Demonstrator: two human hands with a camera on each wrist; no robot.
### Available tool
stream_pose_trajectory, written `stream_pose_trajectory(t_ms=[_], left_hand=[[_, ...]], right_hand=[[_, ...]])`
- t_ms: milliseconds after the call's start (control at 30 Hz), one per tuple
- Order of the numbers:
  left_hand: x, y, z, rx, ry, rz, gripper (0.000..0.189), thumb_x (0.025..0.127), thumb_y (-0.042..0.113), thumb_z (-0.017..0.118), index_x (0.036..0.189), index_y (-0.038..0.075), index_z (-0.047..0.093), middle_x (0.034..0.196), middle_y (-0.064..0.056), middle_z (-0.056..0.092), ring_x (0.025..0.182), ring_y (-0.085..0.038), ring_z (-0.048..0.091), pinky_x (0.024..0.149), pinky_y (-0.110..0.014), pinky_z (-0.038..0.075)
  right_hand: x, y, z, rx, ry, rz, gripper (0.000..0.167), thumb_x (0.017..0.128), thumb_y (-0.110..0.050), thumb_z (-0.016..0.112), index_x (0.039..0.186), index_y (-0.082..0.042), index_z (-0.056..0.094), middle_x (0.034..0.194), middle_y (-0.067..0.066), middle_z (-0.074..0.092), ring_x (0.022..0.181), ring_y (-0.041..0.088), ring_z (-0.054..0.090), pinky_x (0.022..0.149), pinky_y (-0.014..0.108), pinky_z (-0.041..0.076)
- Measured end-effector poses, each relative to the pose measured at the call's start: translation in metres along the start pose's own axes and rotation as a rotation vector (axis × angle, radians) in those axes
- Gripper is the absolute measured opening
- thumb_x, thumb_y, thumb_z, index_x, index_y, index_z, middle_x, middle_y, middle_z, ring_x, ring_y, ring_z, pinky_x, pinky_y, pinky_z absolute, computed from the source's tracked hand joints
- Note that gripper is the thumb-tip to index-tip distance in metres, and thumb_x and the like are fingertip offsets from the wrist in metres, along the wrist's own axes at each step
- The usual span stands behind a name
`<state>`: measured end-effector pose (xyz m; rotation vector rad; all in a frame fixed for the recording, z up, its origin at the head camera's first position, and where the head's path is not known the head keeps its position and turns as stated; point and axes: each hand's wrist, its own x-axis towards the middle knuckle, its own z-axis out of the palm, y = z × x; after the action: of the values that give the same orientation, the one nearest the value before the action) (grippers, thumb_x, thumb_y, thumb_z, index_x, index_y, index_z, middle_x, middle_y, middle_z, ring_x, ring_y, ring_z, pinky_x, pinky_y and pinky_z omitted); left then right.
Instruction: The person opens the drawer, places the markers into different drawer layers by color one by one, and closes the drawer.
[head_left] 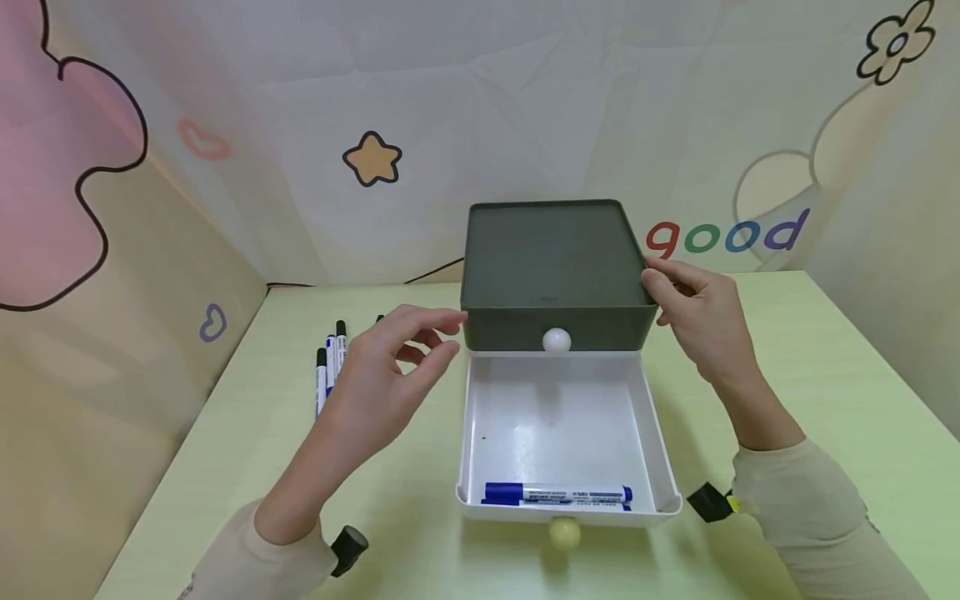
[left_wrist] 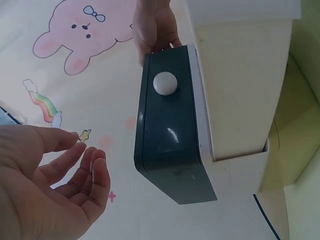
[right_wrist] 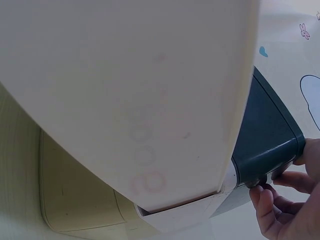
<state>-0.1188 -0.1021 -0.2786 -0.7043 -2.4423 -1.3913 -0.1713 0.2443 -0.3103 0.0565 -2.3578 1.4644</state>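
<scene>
A dark green drawer box (head_left: pixel 551 258) with a white knob (head_left: pixel 557 341) stands on the table. Beneath it a white drawer (head_left: pixel 480 417) with a yellow knob (head_left: pixel 565 533) is pulled out. Blue markers (head_left: pixel 555 493) lie along its front wall. My right hand (head_left: pixel 693 312) holds the upper right edge of the green box, thumb over the top and fingers at the side. Beside the front left corner, my left hand (head_left: pixel 393 367) hovers with loosely bent fingers; the left wrist view shows this hand (left_wrist: pixel 55 185) apart from the green box (left_wrist: pixel 170 115).
Several markers (head_left: pixel 330 358) lie on the table to the left, partly hidden by my left forearm. A printed cloth (head_left: pixel 337 217) hangs behind the table (head_left: pixel 217 475) and along its sides. Black wrist cameras (head_left: pixel 349 548) hang near both sleeves.
</scene>
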Motion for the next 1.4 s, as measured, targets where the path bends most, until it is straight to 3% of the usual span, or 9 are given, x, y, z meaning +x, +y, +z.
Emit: stream_pose_trajectory(t_ms=[233, 567, 933, 1233, 1400], left_hand=[[0.005, -0.011, -0.008, -0.014, 0.071, -0.043, 0.030, 0.098, 0.005, 0.069, 0.128, 0.008, 0.072, 0.120, -0.001, 0.071, 0.099, -0.016, 0.066, 0.087, -0.036, 0.055], [0.011, -0.029, -0.021, -0.023, 0.134, -0.096, 0.032, 0.100, 0.008, 0.067, 0.132, 0.008, 0.070, 0.123, -0.004, 0.070, 0.102, -0.016, 0.065, 0.087, -0.030, 0.051], [0.014, -0.059, -0.030, -0.013, 0.191, -0.204, 0.032, 0.102, 0.010, 0.064, 0.133, 0.012, 0.070, 0.126, -0.003, 0.069, 0.103, -0.013, 0.065, 0.088, -0.025, 0.051], [0.016, -0.086, -0.036, 0.043, 0.228, -0.290, 0.037, 0.103, 0.012, 0.063, 0.140, 0.009, 0.064, 0.134, -0.008, 0.065, 0.110, -0.023, 0.064, 0.101, -0.043, 0.051], [0.017, -0.099, -0.039, 0.068, 0.229, -0.349, 0.040, 0.104, 0.015, 0.061, 0.144, 0.009, 0.061, 0.135, -0.010, 0.066, 0.114, -0.025, 0.063, 0.098, -0.037, 0.051]], right_hand=[[0.000, -0.001, 0.000, -0.006, -0.002, 0.000, 0.038, 0.105, -0.024, 0.061, 0.139, -0.007, 0.066, 0.100, -0.017, 0.065, 0.067, 0.010, 0.055, 0.057, 0.019, 0.046], [0.001, -0.001, -0.001, -0.004, 0.005, -0.002, 0.038, 0.105, -0.024, 0.061, 0.139, -0.007, 0.066, 0.099, -0.019, 0.065, 0.069, 0.012, 0.056, 0.058, 0.017, 0.047], [0.000, -0.001, 0.000, -0.004, 0.002, -0.003, 0.037, 0.105, -0.022, 0.061, 0.139, -0.006, 0.065, 0.100, -0.019, 0.065, 0.069, 0.010, 0.055, 0.059, 0.016, 0.047], [0.000, -0.001, 0.000, -0.013, -0.002, -0.002, 0.038, 0.105, -0.023, 0.060, 0.140, -0.007, 0.065, 0.100, -0.016, 0.064, 0.068, 0.011, 0.056, 0.058, 0.018, 0.047], [0.000, -0.001, 0.000, -0.007, -0.002, -0.002, 0.039, 0.105, -0.024, 0.060, 0.140, -0.007, 0.065, 0.100, -0.015, 0.065, 0.067, 0.012, 0.056, 0.057, 0.018, 0.046]])
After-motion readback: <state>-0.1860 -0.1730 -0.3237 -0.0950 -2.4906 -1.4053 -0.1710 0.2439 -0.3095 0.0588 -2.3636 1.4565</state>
